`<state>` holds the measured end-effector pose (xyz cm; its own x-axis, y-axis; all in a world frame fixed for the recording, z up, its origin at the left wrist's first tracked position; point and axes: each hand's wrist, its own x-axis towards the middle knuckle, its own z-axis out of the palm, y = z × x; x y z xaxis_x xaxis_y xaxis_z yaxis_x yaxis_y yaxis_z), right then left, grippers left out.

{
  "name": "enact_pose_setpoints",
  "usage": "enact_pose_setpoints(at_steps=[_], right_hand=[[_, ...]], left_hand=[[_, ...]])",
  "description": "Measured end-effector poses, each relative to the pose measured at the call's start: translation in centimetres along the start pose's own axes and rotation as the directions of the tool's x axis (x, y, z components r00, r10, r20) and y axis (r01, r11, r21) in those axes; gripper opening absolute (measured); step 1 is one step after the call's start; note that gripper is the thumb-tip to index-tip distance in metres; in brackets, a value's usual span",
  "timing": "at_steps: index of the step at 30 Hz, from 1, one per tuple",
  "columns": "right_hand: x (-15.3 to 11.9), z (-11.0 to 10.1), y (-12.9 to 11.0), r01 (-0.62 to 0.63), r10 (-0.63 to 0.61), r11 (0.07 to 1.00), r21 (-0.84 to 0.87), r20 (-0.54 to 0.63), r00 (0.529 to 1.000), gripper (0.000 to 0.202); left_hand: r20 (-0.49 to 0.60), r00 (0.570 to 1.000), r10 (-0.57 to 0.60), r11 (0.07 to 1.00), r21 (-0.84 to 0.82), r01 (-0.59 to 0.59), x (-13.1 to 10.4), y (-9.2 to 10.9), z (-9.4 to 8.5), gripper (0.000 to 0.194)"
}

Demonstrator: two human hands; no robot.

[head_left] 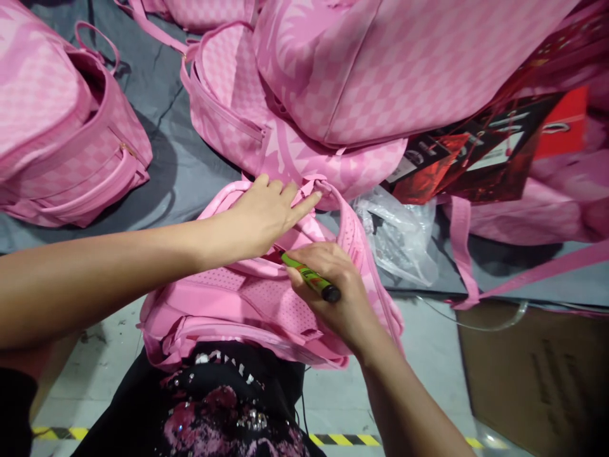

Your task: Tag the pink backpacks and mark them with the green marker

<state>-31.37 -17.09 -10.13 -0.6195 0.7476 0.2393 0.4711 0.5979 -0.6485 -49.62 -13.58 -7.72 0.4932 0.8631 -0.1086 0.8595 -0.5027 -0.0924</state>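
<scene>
A pink backpack [280, 311] lies tilted against my body at the table's edge, its dotted padded side facing me. My left hand [264, 212] rests on its top part, fingers bent over the fabric and thumb stretched to the right. In my right hand [333, 279] is a green marker pen [309, 277] with a black end towards me. The marker's far tip points into a dark red gap in the backpack just below my left hand. What the tip touches is hidden.
More pink checked backpacks lie on the grey-covered table [162, 158], including one at left [71, 127] and a large one [380, 70] behind. Black and red hang tags [495, 146] and a clear plastic bag [399, 235] are at right. A cardboard box [537, 368] stands below.
</scene>
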Motion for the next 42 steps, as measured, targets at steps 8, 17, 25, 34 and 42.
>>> enact_pose_setpoints(at_steps=[8, 17, 25, 34, 42], right_hand=[[-0.6, 1.3, 0.0, -0.013, 0.021, 0.999, 0.050, -0.149, 0.989, 0.021], [-0.4, 2.3, -0.3, -0.020, 0.028, 0.999, 0.038, -0.209, 0.978, 0.016], [-0.5, 2.9, -1.6, -0.133, 0.101, 0.986, -0.100, -0.273, 0.957, 0.013], [-0.4, 3.4, -2.4, -0.171, 0.120, 0.973, -0.153, -0.295, 0.948, 0.014], [-0.5, 3.7, -2.5, -0.219, 0.176, 0.969, -0.118, -0.294, 0.939, 0.015]], left_hand=[[-0.073, 0.995, 0.063, 0.998, 0.034, -0.061, -0.6, -0.8, 0.3, 0.082], [-0.057, 0.996, 0.072, 0.997, 0.044, -0.069, -0.4, -0.9, 0.4, 0.077], [-0.075, 0.994, 0.077, 0.997, 0.024, -0.075, -0.7, -0.9, 0.0, 0.074], [-0.108, 0.993, 0.040, 0.999, 0.016, -0.039, -0.8, -0.6, 0.0, 0.077], [-0.167, 0.986, 0.030, 1.000, 0.009, -0.029, -0.9, -0.5, 0.5, 0.078]])
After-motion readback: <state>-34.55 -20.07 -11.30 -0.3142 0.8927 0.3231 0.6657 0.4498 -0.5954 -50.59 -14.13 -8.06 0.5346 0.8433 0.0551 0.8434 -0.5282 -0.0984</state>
